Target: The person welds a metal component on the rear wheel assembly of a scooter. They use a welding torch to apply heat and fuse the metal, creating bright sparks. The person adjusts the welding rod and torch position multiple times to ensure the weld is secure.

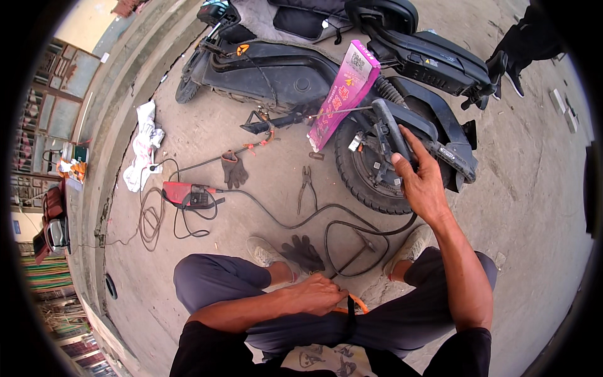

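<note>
Outdoors on grey concrete (534, 207), with steps (116, 94) to the left of one black scooter (276, 69) on its side. With the right hand (419, 173), over the scooter's rear wheel (349, 179) at the end of an outstretched, slightly bent arm: a grip on one dark holder (387, 119), with one thin rod (339, 113) pointing left from it, past the scooter's near side. With the left hand (317, 295), low over the lap and well apart from the scooter: bent fingers, back of the hand up, beside one orange-and-black thing (358, 304); impossible to tell whether closed on it.

Counted on the scooter's near side: two dark gloves, one nearer the scooter (234, 169), one farther off (303, 253); one pair of pliers (306, 188); one red box (183, 195) with cables; one hammer-like tool (352, 259), farther from the scooter than the pliers. Left of the scooter, one white cloth (143, 151). Across the scooter's middle in view, one pink box (342, 100). Beyond the scooter's rear, one other person's legs (527, 44).
</note>
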`<state>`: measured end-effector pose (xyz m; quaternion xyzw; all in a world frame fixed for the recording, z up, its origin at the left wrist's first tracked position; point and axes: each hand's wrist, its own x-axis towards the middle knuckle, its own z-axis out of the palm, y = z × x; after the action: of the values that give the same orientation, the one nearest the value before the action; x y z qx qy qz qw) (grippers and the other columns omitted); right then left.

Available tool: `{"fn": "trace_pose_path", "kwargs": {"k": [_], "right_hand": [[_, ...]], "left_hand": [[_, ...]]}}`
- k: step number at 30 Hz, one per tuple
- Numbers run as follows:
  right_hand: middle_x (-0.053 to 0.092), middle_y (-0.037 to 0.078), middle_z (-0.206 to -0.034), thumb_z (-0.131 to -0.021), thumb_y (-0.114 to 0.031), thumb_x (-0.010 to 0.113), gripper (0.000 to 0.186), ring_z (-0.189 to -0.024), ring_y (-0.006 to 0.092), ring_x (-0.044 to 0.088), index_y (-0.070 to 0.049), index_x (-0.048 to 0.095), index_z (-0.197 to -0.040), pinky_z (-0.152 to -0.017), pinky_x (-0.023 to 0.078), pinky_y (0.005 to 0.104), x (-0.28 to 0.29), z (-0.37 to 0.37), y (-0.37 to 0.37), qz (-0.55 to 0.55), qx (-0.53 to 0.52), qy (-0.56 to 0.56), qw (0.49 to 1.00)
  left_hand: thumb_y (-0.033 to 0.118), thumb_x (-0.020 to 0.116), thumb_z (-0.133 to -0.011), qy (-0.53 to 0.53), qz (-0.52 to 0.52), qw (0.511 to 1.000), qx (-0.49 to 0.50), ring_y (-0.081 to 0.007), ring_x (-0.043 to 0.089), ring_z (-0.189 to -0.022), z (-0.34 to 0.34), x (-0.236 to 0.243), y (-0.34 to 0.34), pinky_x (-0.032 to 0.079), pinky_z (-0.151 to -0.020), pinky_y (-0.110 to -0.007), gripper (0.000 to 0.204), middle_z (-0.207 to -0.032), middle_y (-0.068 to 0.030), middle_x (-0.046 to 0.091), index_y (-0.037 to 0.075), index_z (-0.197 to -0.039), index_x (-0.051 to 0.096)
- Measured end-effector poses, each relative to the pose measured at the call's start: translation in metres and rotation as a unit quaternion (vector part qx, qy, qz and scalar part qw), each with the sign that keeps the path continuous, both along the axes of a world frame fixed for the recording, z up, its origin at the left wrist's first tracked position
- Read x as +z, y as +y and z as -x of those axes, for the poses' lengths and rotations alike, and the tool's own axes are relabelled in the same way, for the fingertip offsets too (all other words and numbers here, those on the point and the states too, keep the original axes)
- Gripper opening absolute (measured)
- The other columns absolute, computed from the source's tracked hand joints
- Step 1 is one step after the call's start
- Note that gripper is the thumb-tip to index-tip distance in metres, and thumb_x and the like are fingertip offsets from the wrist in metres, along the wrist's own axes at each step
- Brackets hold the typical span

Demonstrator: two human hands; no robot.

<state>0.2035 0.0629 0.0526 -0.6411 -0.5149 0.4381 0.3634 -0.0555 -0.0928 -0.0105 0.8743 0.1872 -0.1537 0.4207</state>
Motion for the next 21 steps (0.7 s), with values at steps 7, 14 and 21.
{"fn": "trace_pose_path", "kwargs": {"k": [7,14,21], "right_hand": [[0.069,0.013,-0.095,-0.101,-0.022,0.062,0.054,-0.075,0.0147,0.055,-0.007,0.049,-0.151,-0.075,0.049,0.0322,-0.0002,0.0007,0.0004,0.009,0.0,-0.003,1.0],[0.066,0.011,-0.089,-0.101,-0.022,0.063,0.054,-0.07,0.0138,0.052,-0.008,0.05,-0.151,-0.071,0.049,0.032,-0.0015,0.0002,0.0002,0.0,-0.002,-0.003,1.0],[0.064,0.01,-0.086,-0.101,-0.022,0.062,0.055,-0.069,0.0134,0.05,-0.008,0.049,-0.152,-0.068,0.048,0.0322,-0.0004,0.0015,0.0009,0.008,0.001,0.001,1.0]], "left_hand": [[0.011,0.061,-0.084,0.004,0.004,1.0,-0.003,-0.0345,0.072,-0.072,-0.0017,0.0061,0.0034,0.052,-0.057,-0.048,0.029,-0.072,-0.0172,0.069,-0.005,-0.108,0.063],[0.011,0.061,-0.084,-0.009,-0.003,1.0,0.002,-0.0337,0.072,-0.073,-0.0012,0.0017,0.001,0.052,-0.057,-0.047,0.03,-0.073,-0.0169,0.069,-0.005,-0.11,0.064],[0.011,0.061,-0.084,-0.003,0.003,1.0,0.002,-0.0336,0.072,-0.073,-0.0011,0.0018,0.0007,0.052,-0.057,-0.047,0.033,-0.075,-0.017,0.07,-0.004,-0.113,0.064]]}}
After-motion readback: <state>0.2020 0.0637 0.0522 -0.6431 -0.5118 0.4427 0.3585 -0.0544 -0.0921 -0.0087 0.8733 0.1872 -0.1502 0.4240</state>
